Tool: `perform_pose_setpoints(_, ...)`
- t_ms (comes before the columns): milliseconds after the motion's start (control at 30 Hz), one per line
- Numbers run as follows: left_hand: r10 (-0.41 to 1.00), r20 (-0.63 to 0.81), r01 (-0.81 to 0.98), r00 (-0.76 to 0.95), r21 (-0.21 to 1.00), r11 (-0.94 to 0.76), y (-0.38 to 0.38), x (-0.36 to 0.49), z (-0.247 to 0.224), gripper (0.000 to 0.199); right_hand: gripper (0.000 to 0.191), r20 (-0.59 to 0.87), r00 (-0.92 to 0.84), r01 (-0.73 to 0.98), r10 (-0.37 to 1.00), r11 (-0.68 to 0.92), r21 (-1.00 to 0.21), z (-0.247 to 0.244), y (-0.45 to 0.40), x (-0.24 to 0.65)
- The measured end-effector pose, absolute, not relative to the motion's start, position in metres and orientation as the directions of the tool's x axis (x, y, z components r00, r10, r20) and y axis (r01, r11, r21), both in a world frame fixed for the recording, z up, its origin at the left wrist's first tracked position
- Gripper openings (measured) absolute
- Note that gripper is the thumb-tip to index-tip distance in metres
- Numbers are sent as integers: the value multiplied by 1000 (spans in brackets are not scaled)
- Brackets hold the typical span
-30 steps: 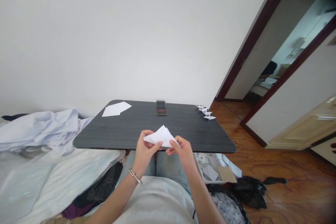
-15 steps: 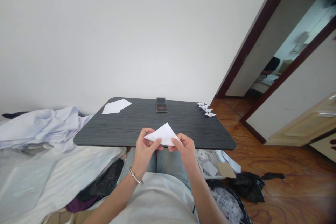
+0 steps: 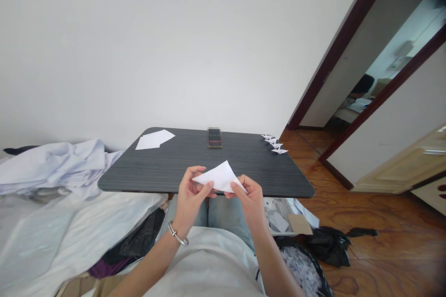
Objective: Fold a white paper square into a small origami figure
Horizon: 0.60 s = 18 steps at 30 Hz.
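1. A folded piece of white paper (image 3: pixel 221 177), roughly a triangle with its tip pointing up and away from the person, is held over the near edge of the dark counter (image 3: pixel 156 171).
2. The left hand (image 3: pixel 190 191) has its grip closed on the paper's left side, thumb on the near face and fingers partly hidden behind.
3. The right hand (image 3: pixel 251 196) pinches the lower right part in a narrow grip, thumb in front and fingers bent behind the paper.
4. The two thumbs sit near each other along the lower edge, with a small gap between them.
5. A metal bracelet (image 3: pixel 174 234) circles the left wrist.
6. Flat white sheets (image 3: pixel 153 139) overlap at the counter's far left corner.
7. A phone (image 3: pixel 214 138) lies at the middle of the far side, well apart from both hands.
8. Small folded paper figures (image 3: pixel 278 145) stand in a slanting row near the far right corner.
9. Below the counter, to the right, a box (image 3: pixel 278 233) holds paper pieces, and a black bag (image 3: pixel 329 245) lies on the wooden floor (image 3: pixel 386 250).
10. White cloth (image 3: pixel 69 162) is heaped to the left.
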<state>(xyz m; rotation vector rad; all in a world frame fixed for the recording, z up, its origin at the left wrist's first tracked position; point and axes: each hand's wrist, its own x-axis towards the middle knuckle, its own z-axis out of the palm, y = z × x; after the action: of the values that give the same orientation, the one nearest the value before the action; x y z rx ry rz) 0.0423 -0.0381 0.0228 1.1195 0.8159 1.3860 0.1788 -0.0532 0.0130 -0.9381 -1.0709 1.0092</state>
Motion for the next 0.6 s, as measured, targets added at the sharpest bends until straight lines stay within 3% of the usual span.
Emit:
perform_pose_setpoints(133,980,172,-355,97,926,-128,-38,46,21,50,21,261,169,-86,950,278,-957,20,-59,177)
perform_pose_setpoints(367,974,218,-376,61,909,-180,-38,49,17,55,17,257,151,-69,955,270,-960,22,-61,175)
perform_pose_setpoints(600,973,226,-344,44,918,-198,-38,48,16,53,15,170,130,-26,977,175,-984,21,-60,173)
